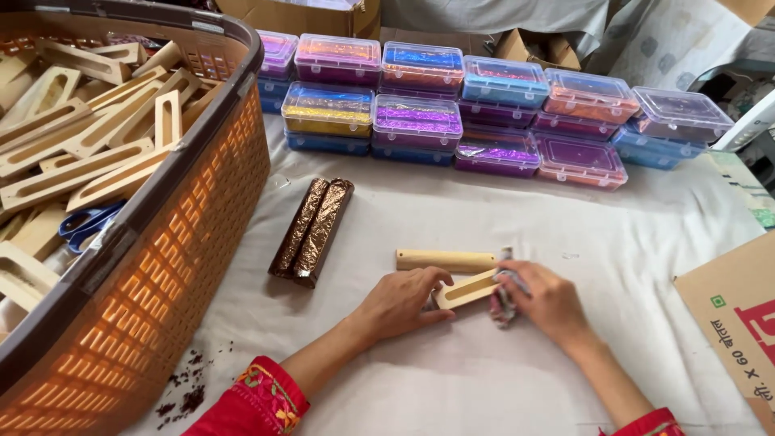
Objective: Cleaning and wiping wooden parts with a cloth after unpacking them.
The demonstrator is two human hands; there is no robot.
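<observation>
My left hand [401,303] presses down on the near end of a pale wooden slotted block [467,289] lying on the white cloth. At the block's other end my right hand [547,303] is closed on a crumpled cloth [502,305], held against the wood. A second plain wooden block [446,259] lies just beyond them. Two blocks wrapped in brown glittery foil [312,231] lie side by side to the left.
A large orange woven basket [173,266] full of several wooden slotted blocks, with blue-handled scissors [87,224], fills the left. Stacked clear-lidded boxes of coloured glitter [484,109] line the back. A cardboard box [739,311] sits at the right. Dark crumbs [187,391] lie near the basket.
</observation>
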